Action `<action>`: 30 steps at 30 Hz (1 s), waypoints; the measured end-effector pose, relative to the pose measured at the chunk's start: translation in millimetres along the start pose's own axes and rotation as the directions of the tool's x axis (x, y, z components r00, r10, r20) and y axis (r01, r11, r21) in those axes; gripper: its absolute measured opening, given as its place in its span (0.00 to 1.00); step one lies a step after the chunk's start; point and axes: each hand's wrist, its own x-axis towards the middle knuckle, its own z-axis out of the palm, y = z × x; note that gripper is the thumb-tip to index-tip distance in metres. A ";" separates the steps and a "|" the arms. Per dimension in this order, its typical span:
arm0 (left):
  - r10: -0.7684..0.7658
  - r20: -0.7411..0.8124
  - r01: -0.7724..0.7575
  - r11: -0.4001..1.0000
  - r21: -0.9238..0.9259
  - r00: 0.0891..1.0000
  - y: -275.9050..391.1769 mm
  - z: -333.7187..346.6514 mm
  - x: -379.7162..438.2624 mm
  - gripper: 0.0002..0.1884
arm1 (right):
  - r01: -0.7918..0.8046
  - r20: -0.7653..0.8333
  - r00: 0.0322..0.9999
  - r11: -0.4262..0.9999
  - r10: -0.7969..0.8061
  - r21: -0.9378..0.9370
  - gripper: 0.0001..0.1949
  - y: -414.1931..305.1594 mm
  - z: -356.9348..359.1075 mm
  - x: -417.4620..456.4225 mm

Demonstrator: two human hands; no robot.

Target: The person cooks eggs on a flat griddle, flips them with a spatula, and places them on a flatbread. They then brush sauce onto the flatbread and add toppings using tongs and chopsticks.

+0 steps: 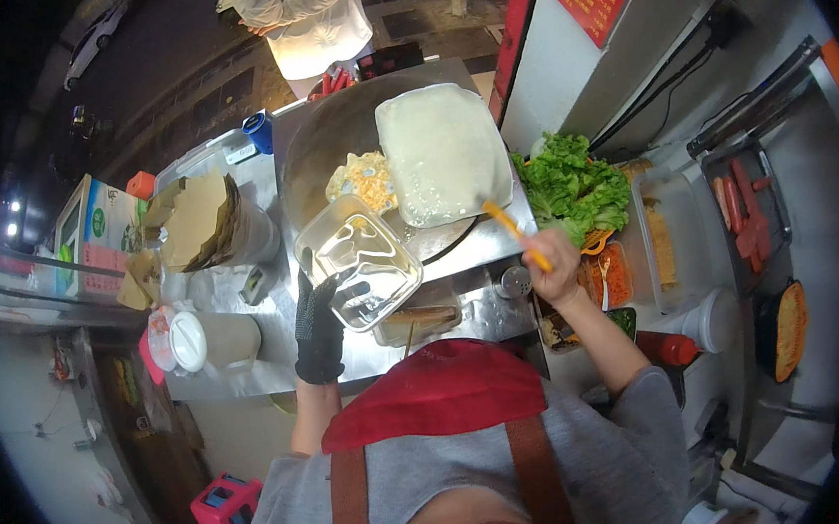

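Observation:
My left hand point(319, 335), in a black glove, holds a clear plastic tub point(398, 297) tilted over the near edge of the round griddle point(318, 143). A shiny film, perhaps liquid, shows inside the tub. Bare, my right hand point(556, 267) grips an orange-yellow handle point(505, 221); its far end meets the lower right corner of a pale sheet of dough point(443, 149). Wet, glossy patches mark the near part of that sheet. Against the sheet's left side lies a heap of cooked egg point(365, 179), partly behind the tub.
Green lettuce point(577, 186), shredded carrot point(605, 273) and a clear bin point(676, 245) stand at right. A metal shaker point(514, 283) is near my right hand. Paper bags point(201, 223) and a white-lidded container point(217, 342) are at left. A person point(313, 17) stands beyond the griddle.

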 end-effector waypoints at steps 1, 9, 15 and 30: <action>0.008 -0.009 -0.008 1.000 0.010 1.000 0.0 -3.3 -2.5 0.34 | -0.080 -0.059 0.995 0.994 0.076 -0.077 0.08 5.6 7.2 7.0; 0.048 -0.045 -0.048 0.999 -0.002 0.998 6.7 -19.8 -11.4 0.32 | -0.058 -0.001 0.998 0.989 0.059 -0.138 0.09 25.7 45.4 69.5; 0.046 -0.043 -0.048 0.997 -0.063 0.998 5.1 -31.3 -16.1 0.33 | 0.291 0.320 0.912 0.955 -0.258 -0.059 0.12 35.5 80.7 102.3; 0.085 -0.131 -0.087 0.996 -0.008 0.988 2.1 -38.9 -14.0 0.27 | 0.253 0.318 0.922 0.965 -0.221 -0.062 0.12 57.7 161.5 163.8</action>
